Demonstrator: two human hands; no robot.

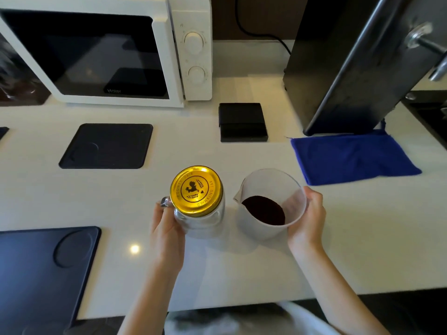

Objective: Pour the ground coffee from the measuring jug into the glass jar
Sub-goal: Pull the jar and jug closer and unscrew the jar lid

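A glass jar (205,220) with a handle stands upright on the white counter, closed by a gold lid (196,191). My left hand (167,228) grips the jar at its handle side. Just right of it stands a translucent plastic measuring jug (263,228), spout pointing left toward the jar, with dark ground coffee (263,210) in its bottom. My right hand (308,216) holds the jug's right side, thumb over the rim. Jar and jug stand a small gap apart.
A white microwave (108,49) stands at the back left, a tall black appliance (350,64) at the back right. A blue cloth (350,158) lies right of the jug. Black mats (106,146) (41,272) and a black scale (243,122) lie on the counter (362,238).
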